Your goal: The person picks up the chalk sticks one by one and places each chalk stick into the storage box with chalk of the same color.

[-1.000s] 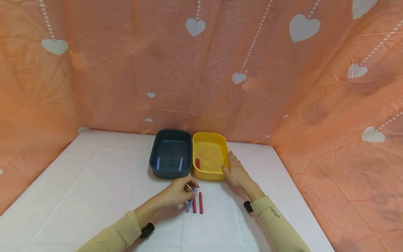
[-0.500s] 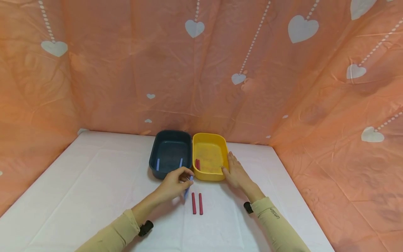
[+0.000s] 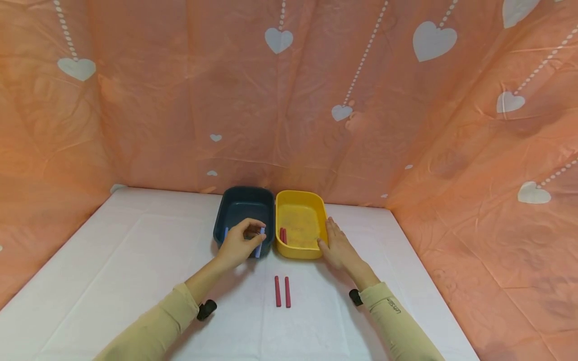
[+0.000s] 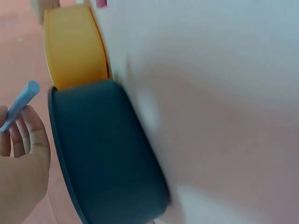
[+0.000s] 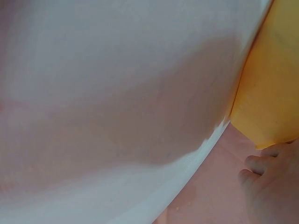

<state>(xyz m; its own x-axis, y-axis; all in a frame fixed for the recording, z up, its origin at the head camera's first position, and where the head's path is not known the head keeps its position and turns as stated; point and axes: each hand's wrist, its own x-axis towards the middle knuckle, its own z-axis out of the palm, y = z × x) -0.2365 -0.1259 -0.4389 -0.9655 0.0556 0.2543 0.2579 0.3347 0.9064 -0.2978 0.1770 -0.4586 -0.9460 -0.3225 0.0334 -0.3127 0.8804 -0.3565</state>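
My left hand (image 3: 237, 244) is over the front of the dark blue bin (image 3: 223, 213), pinching a light blue chalk stick (image 3: 260, 243) between thumb and fingers. In the left wrist view that chalk stick (image 4: 21, 105) sticks up tilted above the bin's rim. Another blue chalk stick (image 3: 226, 231) lies in the bin, partly behind the hand. My right hand (image 3: 341, 249) rests against the right side of the yellow bin (image 3: 300, 252), fingers straight, thumb at its rim. Inside the yellow bin lie two red chalk sticks (image 3: 283, 235).
Two more red chalk sticks, one left (image 3: 277, 291) and one right (image 3: 287, 292), lie side by side on the white tablecloth (image 3: 113, 271) in front of the bins. The bins stand next to each other near the orange heart-patterned curtain (image 3: 180, 100) at the back.
The left hand has lifted the blue chalk stick from beside the red ones and carried it forward and left, over the dark blue bin. My right hand has stayed in place.
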